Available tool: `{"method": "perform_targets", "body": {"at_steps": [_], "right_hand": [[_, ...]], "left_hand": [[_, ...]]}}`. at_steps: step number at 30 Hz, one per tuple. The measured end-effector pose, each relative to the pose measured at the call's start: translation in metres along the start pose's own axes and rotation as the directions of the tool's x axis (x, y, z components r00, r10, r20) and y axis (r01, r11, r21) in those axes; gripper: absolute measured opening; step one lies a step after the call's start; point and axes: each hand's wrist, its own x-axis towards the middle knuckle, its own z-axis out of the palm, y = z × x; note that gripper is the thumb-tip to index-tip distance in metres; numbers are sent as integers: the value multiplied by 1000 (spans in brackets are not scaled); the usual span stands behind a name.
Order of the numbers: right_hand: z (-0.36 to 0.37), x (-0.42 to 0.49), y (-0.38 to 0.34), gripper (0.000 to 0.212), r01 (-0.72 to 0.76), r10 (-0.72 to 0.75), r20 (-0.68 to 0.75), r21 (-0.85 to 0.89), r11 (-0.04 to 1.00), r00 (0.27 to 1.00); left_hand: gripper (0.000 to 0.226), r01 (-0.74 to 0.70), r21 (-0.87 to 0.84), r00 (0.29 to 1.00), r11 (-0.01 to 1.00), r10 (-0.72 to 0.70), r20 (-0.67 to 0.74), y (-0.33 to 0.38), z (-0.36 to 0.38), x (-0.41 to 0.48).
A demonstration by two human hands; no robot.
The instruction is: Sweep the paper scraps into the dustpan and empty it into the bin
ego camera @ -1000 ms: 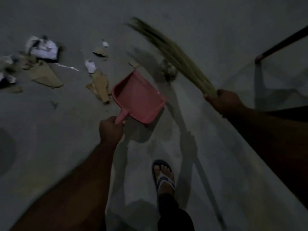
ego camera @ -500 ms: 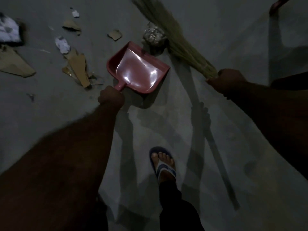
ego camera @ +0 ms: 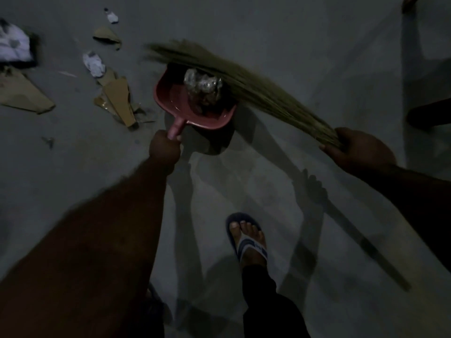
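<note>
Sweeping step in hand: right hand (ego camera: 358,150) grips the broom (ego camera: 256,91) at its bundled end, bristles across the dustpan (ego camera: 170,93). Left hand (ego camera: 164,148) grips the pan's handle. A crumpled wad (ego camera: 203,90) sits inside. Paper scraps (ego camera: 117,98) lie on the floor to its left. Next, likely: shift the pan toward them. No legible writing; bin unseen.

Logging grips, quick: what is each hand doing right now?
Left hand: grips the dustpan handle.
Right hand: grips the broom.

Scraps (ego camera: 117,101) litter floor (ego camera: 73,154) left of dustpan (ego camera: 170,98), broom (ego camera: 244,86) across its mouth, bare floor beyond
</note>
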Motion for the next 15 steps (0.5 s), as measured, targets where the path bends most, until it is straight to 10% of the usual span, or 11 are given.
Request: {"method": "perform_targets", "body": {"at_steps": [15], "right_hand": [[17, -13, -158, 43, 105, -65, -214, 182, 978, 975]], "left_hand": [[28, 0, -350, 994, 937, -37, -98, -109, -122, -6]]}}
